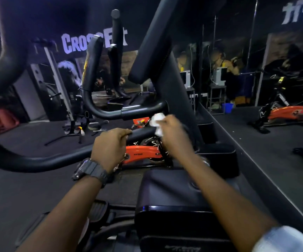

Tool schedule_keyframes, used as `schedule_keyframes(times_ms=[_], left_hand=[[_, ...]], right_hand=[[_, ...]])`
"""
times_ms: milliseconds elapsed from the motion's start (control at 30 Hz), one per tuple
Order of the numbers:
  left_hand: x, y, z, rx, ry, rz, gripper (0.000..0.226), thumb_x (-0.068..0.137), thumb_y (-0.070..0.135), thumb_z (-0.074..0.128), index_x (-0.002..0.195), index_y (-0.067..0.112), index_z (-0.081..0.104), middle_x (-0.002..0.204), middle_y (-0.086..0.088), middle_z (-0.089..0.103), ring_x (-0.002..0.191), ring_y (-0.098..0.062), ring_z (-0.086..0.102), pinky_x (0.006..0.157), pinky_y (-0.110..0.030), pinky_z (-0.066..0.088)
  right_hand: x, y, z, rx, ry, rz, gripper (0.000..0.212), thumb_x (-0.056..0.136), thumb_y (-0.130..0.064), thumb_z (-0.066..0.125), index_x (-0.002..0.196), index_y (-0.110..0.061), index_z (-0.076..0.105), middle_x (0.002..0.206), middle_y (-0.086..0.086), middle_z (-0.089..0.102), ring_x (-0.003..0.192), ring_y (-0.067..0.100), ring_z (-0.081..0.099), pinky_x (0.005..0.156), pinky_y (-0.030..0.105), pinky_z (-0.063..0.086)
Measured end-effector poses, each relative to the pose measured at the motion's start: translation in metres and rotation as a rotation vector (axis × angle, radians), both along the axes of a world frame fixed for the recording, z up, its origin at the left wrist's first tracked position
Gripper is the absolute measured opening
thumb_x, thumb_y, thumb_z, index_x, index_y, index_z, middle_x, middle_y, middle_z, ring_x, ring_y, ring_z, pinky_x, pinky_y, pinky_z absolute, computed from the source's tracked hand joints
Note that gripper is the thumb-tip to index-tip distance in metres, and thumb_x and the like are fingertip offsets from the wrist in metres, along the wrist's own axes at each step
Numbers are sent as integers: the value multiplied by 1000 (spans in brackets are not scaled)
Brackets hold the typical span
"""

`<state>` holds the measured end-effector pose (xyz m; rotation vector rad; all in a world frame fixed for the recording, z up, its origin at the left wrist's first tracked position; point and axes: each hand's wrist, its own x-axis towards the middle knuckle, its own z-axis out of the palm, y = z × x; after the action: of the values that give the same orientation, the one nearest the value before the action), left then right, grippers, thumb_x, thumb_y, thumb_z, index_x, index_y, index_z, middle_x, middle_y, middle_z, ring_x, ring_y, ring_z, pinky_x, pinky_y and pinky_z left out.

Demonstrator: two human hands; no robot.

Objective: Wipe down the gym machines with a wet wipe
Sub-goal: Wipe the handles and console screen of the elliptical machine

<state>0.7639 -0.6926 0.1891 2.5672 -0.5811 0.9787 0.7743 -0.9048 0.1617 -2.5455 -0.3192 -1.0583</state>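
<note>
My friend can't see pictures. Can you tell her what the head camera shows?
A person's right hand presses a white wet wipe against a black handlebar of a gym machine, while the left hand, with a dark watch on its wrist, grips the same bar. Behind are an orange exercise bike and a wall mirror.

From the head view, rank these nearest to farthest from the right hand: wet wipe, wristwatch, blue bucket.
1. wet wipe: held in the right hand, at the black handlebar.
2. wristwatch: on the left wrist, lower left.
3. blue bucket: far back right, on the floor.
</note>
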Motion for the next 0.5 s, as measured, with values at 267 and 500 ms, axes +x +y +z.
schedule_keyframes(times_ms=[267,500], left_hand=[[0,1,2,-8,58,-28,24,90,19,62,112,21,72,111,1,73,104,-25,66,86,-38,52],[-47,107,21,335,91,150,29,92,38,54,104,16,69,99,-4,68,93,-29,62,74,-41,52]], right_hand=[[5,47,-1,87,-57,19,36,83,-12,45,110,-11,68,104,8,68,98,29,61,90,36,46],[9,66,-14,-57,-211,84,44,81,-21,42,118,-18,65,112,1,68,109,23,57,101,37,34]])
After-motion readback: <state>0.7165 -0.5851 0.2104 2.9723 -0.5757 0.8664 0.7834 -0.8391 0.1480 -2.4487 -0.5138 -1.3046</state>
